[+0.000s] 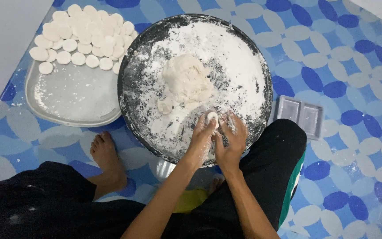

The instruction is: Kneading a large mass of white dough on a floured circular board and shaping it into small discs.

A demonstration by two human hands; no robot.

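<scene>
A big round dark pan (pixel 131 57) dusted with white flour lies on the floor in front of me. A lump of white dough (pixel 186 79) sits in its middle. At the pan's near edge both my hands meet around a small white dough piece (pixel 212 117). My left hand (pixel 202 137) pinches it from the left. My right hand (pixel 231 141) cups it from the right. Both hands are floury.
A grey metal tray (pixel 74 95) left of the pan carries several flat round dough discs (pixel 82 33) at its far end. A small clear plastic two-part container (pixel 299 115) lies right of the pan. My bare foot (pixel 107 159) rests by the tray on the blue-patterned mat.
</scene>
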